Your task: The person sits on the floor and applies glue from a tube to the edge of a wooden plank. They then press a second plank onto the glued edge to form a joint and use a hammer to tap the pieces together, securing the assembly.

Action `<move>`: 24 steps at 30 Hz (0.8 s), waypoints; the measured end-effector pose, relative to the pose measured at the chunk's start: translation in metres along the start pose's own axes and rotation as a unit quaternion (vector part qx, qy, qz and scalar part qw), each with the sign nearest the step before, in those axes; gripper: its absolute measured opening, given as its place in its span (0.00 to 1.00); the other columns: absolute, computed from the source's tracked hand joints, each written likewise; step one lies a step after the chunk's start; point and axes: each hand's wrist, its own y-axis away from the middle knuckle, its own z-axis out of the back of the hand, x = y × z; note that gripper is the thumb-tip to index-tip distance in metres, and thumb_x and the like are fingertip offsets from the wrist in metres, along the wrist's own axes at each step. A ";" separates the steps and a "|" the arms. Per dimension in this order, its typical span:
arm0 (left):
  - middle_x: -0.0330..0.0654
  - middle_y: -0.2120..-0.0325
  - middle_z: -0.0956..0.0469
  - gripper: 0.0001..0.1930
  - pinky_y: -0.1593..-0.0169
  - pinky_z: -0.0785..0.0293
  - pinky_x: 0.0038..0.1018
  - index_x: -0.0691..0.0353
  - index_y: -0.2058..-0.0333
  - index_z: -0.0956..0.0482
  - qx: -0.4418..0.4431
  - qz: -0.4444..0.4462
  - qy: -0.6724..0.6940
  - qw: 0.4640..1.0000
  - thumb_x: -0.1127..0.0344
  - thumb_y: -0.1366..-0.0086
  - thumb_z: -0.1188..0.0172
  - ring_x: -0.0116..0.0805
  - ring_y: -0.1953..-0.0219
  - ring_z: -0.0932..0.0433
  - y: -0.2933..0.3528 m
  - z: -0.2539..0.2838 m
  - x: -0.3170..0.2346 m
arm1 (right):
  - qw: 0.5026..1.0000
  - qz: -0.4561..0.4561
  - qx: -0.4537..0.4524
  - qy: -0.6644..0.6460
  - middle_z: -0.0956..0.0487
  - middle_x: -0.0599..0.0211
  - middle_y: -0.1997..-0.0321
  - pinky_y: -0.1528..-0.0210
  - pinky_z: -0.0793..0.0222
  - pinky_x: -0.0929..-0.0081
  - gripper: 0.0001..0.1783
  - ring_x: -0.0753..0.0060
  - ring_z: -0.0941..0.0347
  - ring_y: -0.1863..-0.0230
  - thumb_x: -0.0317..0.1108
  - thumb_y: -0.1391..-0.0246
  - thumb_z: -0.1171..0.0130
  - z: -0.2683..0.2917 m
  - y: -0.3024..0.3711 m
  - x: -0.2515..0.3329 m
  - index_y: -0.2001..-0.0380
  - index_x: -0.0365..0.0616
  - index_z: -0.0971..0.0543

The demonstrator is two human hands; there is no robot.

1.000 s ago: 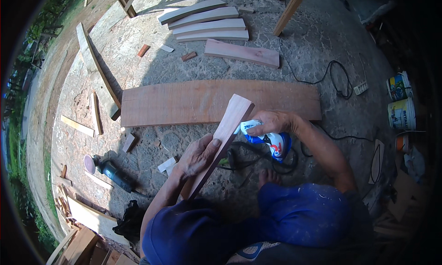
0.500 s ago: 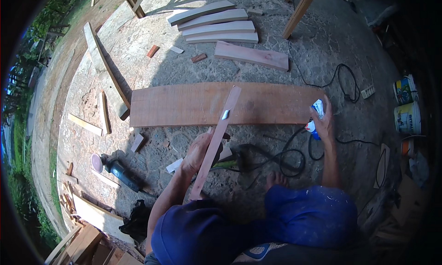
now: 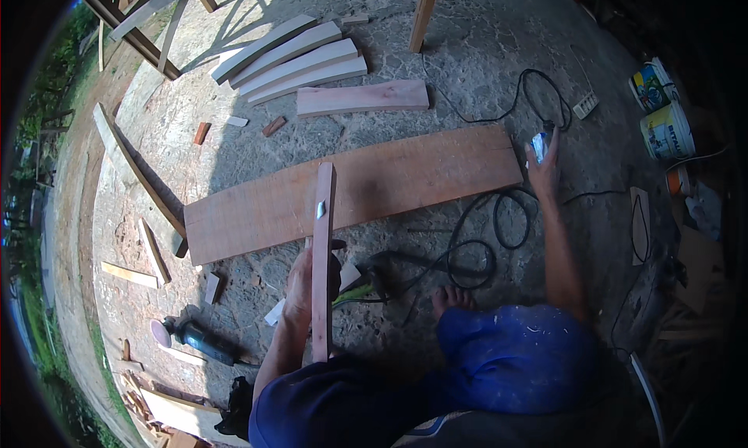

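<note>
Rough grey concrete floor (image 3: pixel 475 51), part sunlit
Dark power tool (image 3: pixel 204 341) with round pink disc (image 3: pixel 160 333), lower left; white plastic buckets (image 3: pixel 667 134) and white rectangular socket strip (image 3: pixel 585 106), upper right

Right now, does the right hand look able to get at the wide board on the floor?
Probably yes: the right hand shows beyond the right end of the wide board with nothing visible between them, though the packet it holds would likely hinder a firm grip.
</note>
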 end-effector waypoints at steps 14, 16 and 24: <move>0.31 0.82 0.33 0.30 0.82 0.37 0.21 0.64 0.49 0.25 -0.069 -0.014 -0.002 0.998 0.41 0.23 0.60 0.21 0.85 0.34 -0.006 -0.007 -0.004 | 0.999 -0.017 -0.022 -0.025 0.46 0.35 0.25 0.27 0.46 0.55 0.46 0.36 0.46 0.26 0.44 0.36 0.42 -0.021 0.025 -0.028 0.26 0.38 0.53; 0.31 0.82 0.33 0.30 0.82 0.37 0.21 0.64 0.50 0.24 -0.079 -0.027 -0.012 0.996 0.40 0.22 0.61 0.21 0.85 0.34 -0.008 -0.001 0.003 | 0.997 0.001 0.062 -0.043 0.45 0.33 0.26 0.27 0.45 0.55 0.50 0.37 0.47 0.25 0.45 0.38 0.39 -0.022 0.033 -0.006 0.25 0.38 0.56; 0.31 0.81 0.31 0.29 0.79 0.35 0.21 0.62 0.52 0.23 -0.060 -0.041 -0.080 0.994 0.41 0.22 0.61 0.21 0.83 0.32 -0.007 -0.005 0.000 | 0.977 -0.020 0.050 -0.204 0.35 0.35 0.32 0.33 0.37 0.59 0.48 0.43 0.37 0.30 0.39 0.39 0.37 -0.006 0.039 -0.007 0.26 0.39 0.54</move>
